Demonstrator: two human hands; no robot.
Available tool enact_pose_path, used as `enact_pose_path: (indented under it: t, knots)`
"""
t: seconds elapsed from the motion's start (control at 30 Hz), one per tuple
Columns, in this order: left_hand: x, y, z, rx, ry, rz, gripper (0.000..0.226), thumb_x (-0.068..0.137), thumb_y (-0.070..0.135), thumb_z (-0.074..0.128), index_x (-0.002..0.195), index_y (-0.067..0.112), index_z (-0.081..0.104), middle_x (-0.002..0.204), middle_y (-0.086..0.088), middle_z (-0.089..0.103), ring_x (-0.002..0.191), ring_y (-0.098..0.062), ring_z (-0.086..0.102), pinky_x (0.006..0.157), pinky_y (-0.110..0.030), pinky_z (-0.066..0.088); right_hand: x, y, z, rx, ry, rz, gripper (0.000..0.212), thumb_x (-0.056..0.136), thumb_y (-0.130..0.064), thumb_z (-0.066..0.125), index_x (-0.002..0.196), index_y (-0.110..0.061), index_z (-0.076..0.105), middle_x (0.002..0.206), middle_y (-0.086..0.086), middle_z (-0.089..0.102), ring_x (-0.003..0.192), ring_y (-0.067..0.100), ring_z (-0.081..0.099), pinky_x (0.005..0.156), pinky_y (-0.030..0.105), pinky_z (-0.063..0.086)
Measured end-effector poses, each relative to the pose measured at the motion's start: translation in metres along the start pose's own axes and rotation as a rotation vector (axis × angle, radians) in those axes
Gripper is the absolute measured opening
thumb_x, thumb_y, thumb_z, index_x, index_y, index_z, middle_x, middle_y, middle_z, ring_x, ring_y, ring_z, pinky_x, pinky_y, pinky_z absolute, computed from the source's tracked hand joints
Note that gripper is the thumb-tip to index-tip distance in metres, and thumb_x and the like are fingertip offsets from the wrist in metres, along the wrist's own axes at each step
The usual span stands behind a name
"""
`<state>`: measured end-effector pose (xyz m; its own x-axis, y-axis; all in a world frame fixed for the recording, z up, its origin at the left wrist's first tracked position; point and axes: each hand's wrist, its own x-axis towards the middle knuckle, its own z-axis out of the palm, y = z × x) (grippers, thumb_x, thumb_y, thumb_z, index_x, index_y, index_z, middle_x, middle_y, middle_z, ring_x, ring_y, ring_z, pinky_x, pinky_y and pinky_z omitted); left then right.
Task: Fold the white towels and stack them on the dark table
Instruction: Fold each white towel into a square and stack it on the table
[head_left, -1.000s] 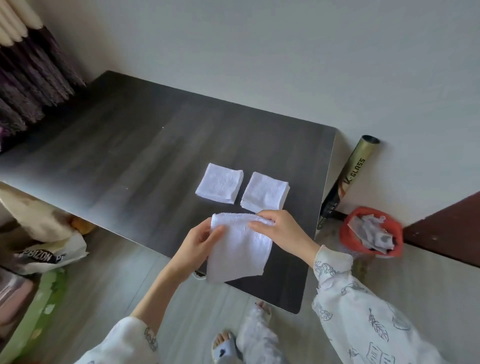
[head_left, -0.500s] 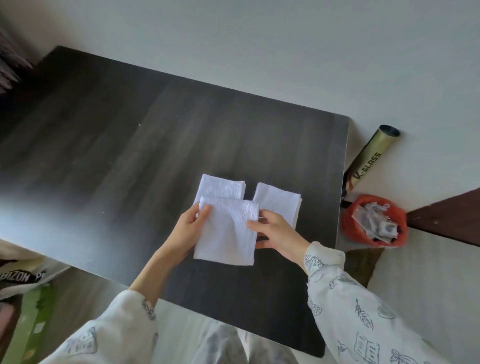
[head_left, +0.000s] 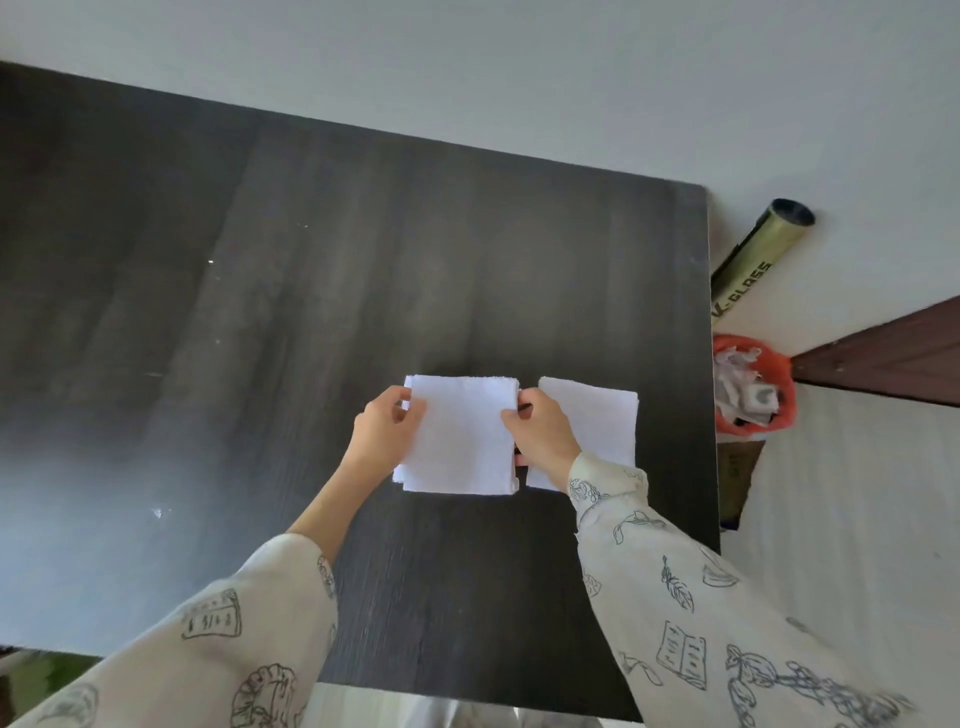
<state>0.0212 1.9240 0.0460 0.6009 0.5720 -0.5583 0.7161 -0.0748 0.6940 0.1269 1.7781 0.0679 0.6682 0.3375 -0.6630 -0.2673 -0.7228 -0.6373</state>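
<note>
A folded white towel (head_left: 462, 436) lies flat on top of another folded towel, whose edges peek out at its left side, on the dark table (head_left: 311, 291). My left hand (head_left: 382, 441) pinches the top towel's left edge. At the right edge, my right hand (head_left: 543, 434) pinches it too. A second folded white towel (head_left: 605, 426) lies just to the right, partly hidden by my right hand and wrist.
A gold tube (head_left: 756, 257) leans against the wall off the table's right edge. Below it stands a red bin (head_left: 753, 384) holding crumpled paper. The table's right edge runs close to the towels; a brown board (head_left: 893, 353) lies further right.
The towel I held near the table's front edge has been carried forward and laid on the left folded towel. The camera has moved closer over the table.
</note>
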Motion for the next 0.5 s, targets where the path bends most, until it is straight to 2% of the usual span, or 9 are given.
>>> enact_pose_path:
  t: [0.17,0.33,0.5]
  knots:
    - [0.0045,-0.0034,0.0024,0.084,0.049,0.032,0.025,0.095,0.031,0.047,0.111,0.014,0.055,0.089,-0.004,0.061,0.082,-0.025,0.058,0.072,-0.038,0.051,0.0082,-0.0008,0.0055,-0.037,0.01,0.013,0.016,0.09,-0.017,0.048,0.105,-0.011,0.051,0.101,0.012,0.06,0.097,0.03,0.06,0.084,0.049,0.053]
    - [0.0069,-0.0091,0.0002,0.09,0.067,0.042,0.022,0.096,0.031,0.045,0.109,0.015,0.054,0.083,0.002,0.057,0.078,-0.02,0.057,0.07,-0.037,0.052,0.0101,-0.003,0.01,-0.029,-0.009,0.031,0.02,0.09,-0.017,0.048,0.109,-0.01,0.05,0.102,0.012,0.06,0.097,0.029,0.061,0.083,0.048,0.054]
    - [0.0098,-0.0081,0.0004,0.084,0.045,0.052,0.023,0.096,0.03,0.044,0.112,0.014,0.052,0.089,0.001,0.057,0.082,-0.02,0.057,0.069,-0.034,0.052,0.0102,-0.0032,0.0104,-0.083,0.012,0.035,0.019,0.093,-0.016,0.047,0.11,-0.008,0.05,0.104,0.012,0.06,0.097,0.028,0.06,0.085,0.046,0.053]
